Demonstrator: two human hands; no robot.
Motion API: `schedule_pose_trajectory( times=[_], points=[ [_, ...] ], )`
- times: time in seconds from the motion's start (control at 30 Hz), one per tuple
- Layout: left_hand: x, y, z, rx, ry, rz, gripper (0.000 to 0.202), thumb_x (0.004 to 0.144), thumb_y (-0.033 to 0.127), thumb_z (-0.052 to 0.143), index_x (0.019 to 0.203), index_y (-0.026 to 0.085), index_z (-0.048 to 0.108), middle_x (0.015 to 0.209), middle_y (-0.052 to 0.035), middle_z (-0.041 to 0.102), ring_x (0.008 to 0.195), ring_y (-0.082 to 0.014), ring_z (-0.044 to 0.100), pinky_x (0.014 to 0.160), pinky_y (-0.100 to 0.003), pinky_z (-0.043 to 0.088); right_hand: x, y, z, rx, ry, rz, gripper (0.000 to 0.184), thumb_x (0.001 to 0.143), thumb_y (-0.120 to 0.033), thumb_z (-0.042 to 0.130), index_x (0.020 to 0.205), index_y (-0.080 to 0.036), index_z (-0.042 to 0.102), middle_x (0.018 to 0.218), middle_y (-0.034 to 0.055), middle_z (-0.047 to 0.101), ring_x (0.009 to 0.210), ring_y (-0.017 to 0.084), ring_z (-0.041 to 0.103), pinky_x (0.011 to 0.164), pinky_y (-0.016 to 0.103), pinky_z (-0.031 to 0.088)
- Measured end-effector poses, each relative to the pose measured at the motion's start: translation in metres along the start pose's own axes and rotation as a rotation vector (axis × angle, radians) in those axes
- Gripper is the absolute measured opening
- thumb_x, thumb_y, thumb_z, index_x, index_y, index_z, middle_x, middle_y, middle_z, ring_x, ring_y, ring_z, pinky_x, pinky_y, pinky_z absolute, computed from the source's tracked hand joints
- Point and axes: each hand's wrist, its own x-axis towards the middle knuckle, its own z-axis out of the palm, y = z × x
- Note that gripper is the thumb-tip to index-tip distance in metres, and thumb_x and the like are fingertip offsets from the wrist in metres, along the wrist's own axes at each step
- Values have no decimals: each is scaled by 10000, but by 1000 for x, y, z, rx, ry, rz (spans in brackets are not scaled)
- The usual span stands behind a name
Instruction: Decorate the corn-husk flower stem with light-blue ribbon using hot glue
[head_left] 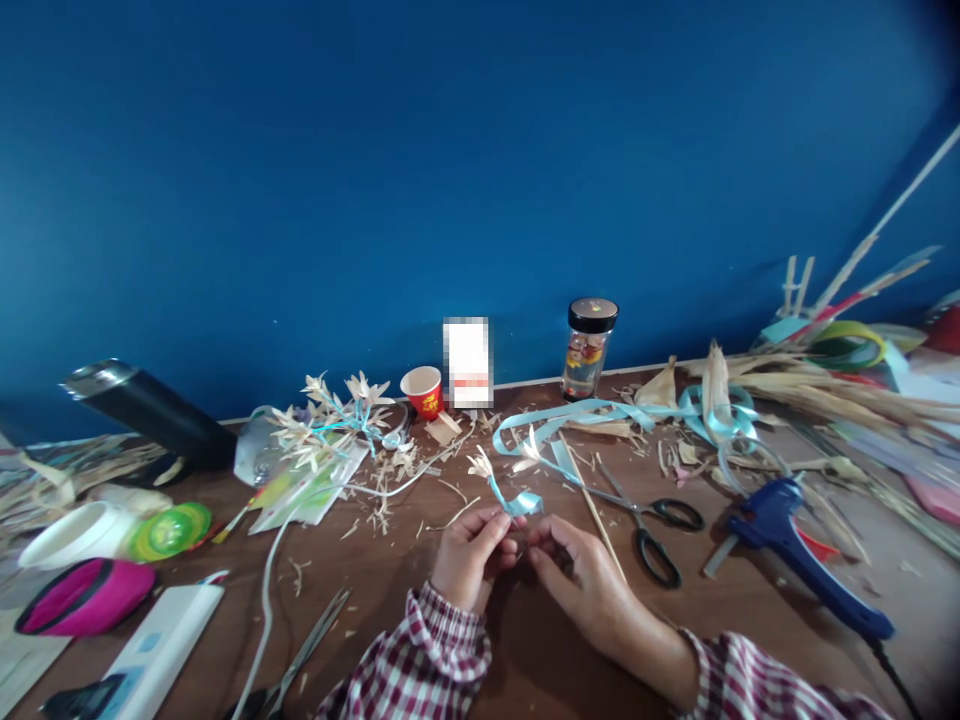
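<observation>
My left hand (469,560) pinches the lower end of a small pale dried-husk flower (480,464), its thin stem wrapped in light blue. A loop of shiny light blue ribbon (525,503) stands out beside the fingertips. Close by on the right, my right hand (589,580) has its thumb and fingers drawn together. Whatever sits between them is too small to make out. Just beyond the hands lies a second husk flower (529,452) with a blue stem, near a thin wooden stick (596,510) and black-handled scissors (645,520).
A blue glue gun (799,550) lies at right, below a long blue ribbon (585,412). At the back stand a lidded jar (589,350) and a red paper cup (422,392). Left are finished husk flowers (337,420), a black bottle (161,415), a power strip (161,640) and more scissors (307,645).
</observation>
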Motion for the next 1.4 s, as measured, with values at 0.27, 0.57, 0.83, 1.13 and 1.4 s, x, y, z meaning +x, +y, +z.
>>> schedule_pose_trajectory(
  times=[0.27, 0.57, 0.83, 1.13, 1.4],
  points=[
    [0, -1, 0, -12, -7, 1, 328, 482, 340, 839, 676, 121, 690, 686, -66, 727, 438, -38, 537, 400, -118, 441, 0, 0, 0, -10, -19, -23, 104, 844, -186, 480, 810, -180, 578, 681, -12, 585, 602, 125, 506, 557, 220, 387],
    [0, -1, -1, -20, -6, -6, 334, 476, 335, 844, 666, 120, 673, 683, -60, 722, 441, -38, 540, 403, -119, 445, 0, 1, 0, -6, -20, -41, 105, 835, -172, 480, 806, -179, 581, 683, -17, 577, 604, 120, 500, 565, 217, 394],
    [-1, -1, 1, 14, 19, -13, 343, 456, 341, 849, 661, 126, 678, 659, -43, 718, 460, -45, 556, 417, -117, 453, 1, -2, 1, 1, -25, -48, 102, 830, -170, 481, 800, -177, 578, 666, -19, 563, 592, 118, 491, 551, 215, 383],
    [1, -2, -3, 36, -21, 6, 294, 504, 304, 829, 651, 119, 654, 652, -45, 709, 475, -57, 557, 435, -140, 454, -1, 0, 1, -34, -44, -45, 98, 828, -158, 491, 842, -172, 587, 724, -3, 608, 632, 127, 530, 583, 222, 400],
    [4, 3, -6, -3, 2, 13, 270, 543, 271, 813, 700, 117, 658, 661, -33, 708, 460, -45, 554, 419, -124, 457, 1, -2, -7, -22, -116, -27, 177, 875, -263, 487, 852, -185, 644, 667, -15, 606, 565, 110, 532, 539, 207, 412]
  ],
)
